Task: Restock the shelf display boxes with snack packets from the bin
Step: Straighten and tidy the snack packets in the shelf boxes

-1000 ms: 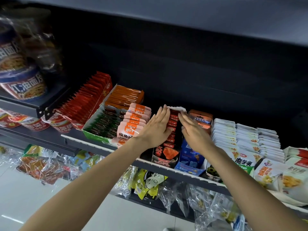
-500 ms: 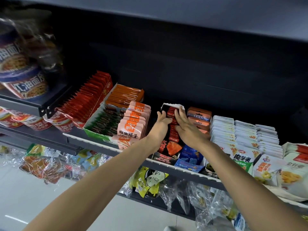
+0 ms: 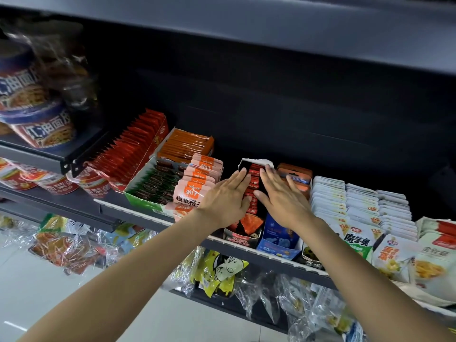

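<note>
A black display box (image 3: 243,236) with a torn white back rim stands on the middle shelf, filled with a row of small red snack packets (image 3: 253,178). My left hand (image 3: 225,198) lies flat with straight fingers along the left side of that row. Flat against the row's right side lies my right hand (image 3: 281,197), its fingers straight too. Neither hand holds a packet. The bin is not in view.
Left of the box are pink-orange packets (image 3: 195,191), a green box (image 3: 145,201) and red packets (image 3: 128,154). To its right stand a blue box (image 3: 278,240) and white packets (image 3: 328,201). Noodle cups (image 3: 42,129) sit upper left. Clear bags (image 3: 296,302) hang below the shelf edge (image 3: 266,257).
Half a second ago my left fingers were curled at the box's back left. They have since straightened, and both hands now lie flat either side of the red row.
</note>
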`<state>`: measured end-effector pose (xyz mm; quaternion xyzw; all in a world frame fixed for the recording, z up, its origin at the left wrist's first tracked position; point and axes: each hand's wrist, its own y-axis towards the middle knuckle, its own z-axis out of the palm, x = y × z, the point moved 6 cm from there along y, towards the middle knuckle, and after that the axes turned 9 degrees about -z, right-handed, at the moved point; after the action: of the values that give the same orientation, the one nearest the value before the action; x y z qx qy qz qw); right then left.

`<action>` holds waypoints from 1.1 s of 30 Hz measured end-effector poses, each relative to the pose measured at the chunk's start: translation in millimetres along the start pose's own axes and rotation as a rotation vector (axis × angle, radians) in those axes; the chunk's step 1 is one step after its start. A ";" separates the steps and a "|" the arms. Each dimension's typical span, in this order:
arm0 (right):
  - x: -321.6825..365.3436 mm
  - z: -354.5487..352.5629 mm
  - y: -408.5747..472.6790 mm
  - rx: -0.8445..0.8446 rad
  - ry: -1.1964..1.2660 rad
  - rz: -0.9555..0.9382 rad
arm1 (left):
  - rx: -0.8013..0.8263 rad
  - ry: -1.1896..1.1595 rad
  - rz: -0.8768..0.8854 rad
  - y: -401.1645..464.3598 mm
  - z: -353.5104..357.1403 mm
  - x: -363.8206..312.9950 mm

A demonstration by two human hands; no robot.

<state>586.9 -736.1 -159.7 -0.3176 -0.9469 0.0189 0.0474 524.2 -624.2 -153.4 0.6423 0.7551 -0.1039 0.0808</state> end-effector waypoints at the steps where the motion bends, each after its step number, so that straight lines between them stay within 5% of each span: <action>1: -2.9 1.6 2.5 0.005 0.002 -0.001 | -0.008 0.009 -0.003 -1.7 -1.6 0.3; 8: -10.3 0.7 6.8 0.063 0.249 -0.032 | -0.025 0.059 0.014 -8.1 -11.4 0.1; 15: 0.1 -7.0 -1.2 -0.031 0.066 -0.047 | -0.042 0.010 0.008 6.5 -7.7 -7.0; 22: -1.0 -3.8 8.6 0.038 0.160 -0.036 | 0.018 0.021 -0.053 22.1 -2.6 -7.5; 25: -5.5 -16.9 -2.0 -0.078 0.344 -0.009 | -0.002 0.007 -0.045 21.5 -3.3 -12.8; 28: -30.6 -41.0 -25.0 -0.237 0.274 0.084 | -0.043 -0.012 0.054 18.5 -8.2 -18.1; 33: -64.6 -35.8 -39.2 0.033 0.119 0.166 | 0.062 -0.072 0.204 20.9 -2.9 -37.1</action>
<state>618.2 -806.1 -126.6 -0.3948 -0.9123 0.0194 0.1071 550.9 -655.5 -142.2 0.7138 0.6789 -0.1416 0.0981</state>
